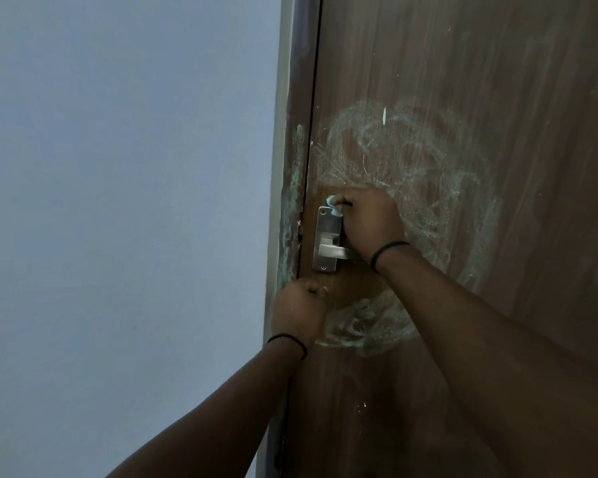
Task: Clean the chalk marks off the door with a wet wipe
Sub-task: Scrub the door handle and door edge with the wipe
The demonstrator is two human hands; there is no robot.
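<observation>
A brown wooden door (pixel 480 81) fills the right side of the view. Pale greenish chalk smears (pixel 404 157) swirl across it above, right of and below the lock. My right hand (pixel 370 225) is shut on a small crumpled wet wipe (pixel 437 205)... pressed at the top of the metal lock plate (pixel 327 236), and it hides most of the handle. My left hand (pixel 299 310) is a closed fist resting against the door edge just below the lock plate; nothing shows in it.
The door frame (pixel 292 188) left of the door also carries greenish chalk streaks. A plain bluish wall (pixel 125 201) fills the left half. A silver lever handle (pixel 332 251) sticks out from the lock plate.
</observation>
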